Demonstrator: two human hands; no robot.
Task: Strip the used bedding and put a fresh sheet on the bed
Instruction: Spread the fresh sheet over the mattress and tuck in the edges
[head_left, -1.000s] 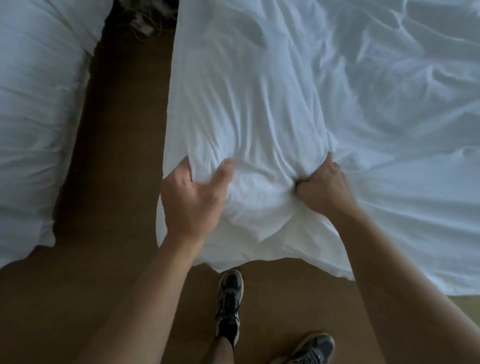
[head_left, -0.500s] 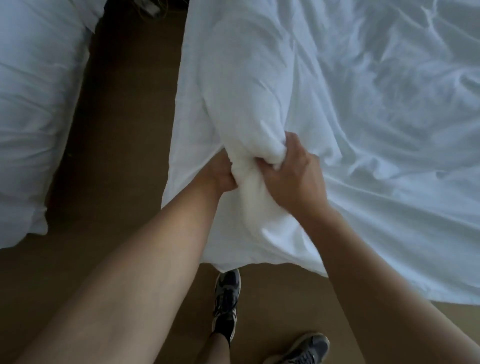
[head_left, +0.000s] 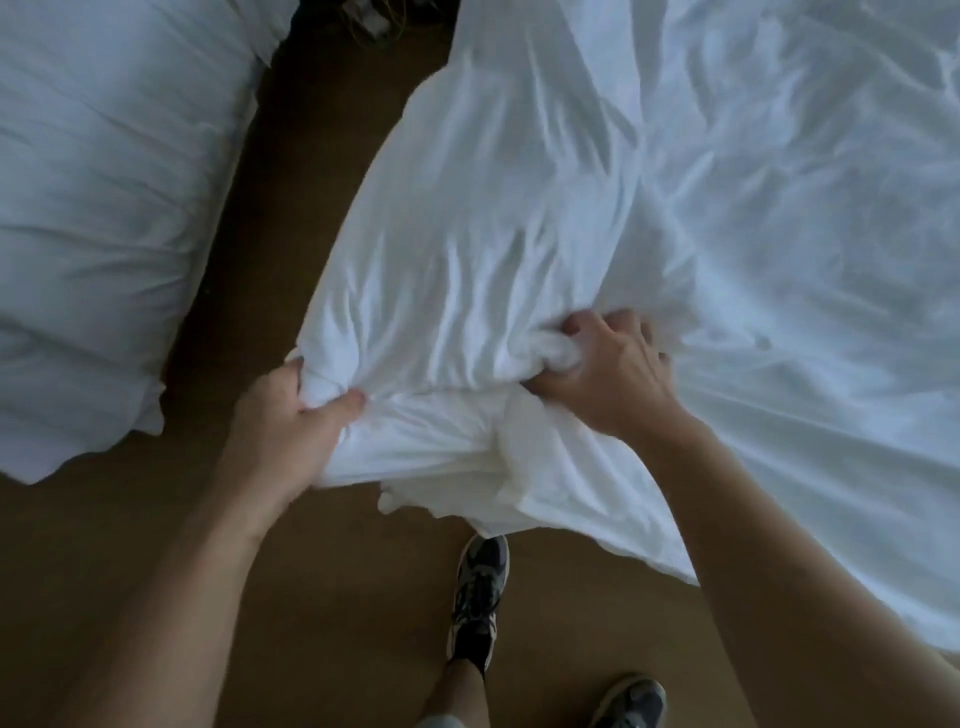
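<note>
Bedding (head_left: 467, 249) corner in both hands

White bedding (head_left: 483, 244), rumpled, bunched at near edge, draped over bed corner toward floor

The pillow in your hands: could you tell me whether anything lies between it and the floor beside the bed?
Nothing visible does. Both the left hand and right hand already grip the pillow, and the brown floor beside it shows bare.

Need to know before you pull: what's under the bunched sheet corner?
Only brown floor and a shoe show below the sheet, which both the left hand and right hand grip. The mattress is covered.
</note>
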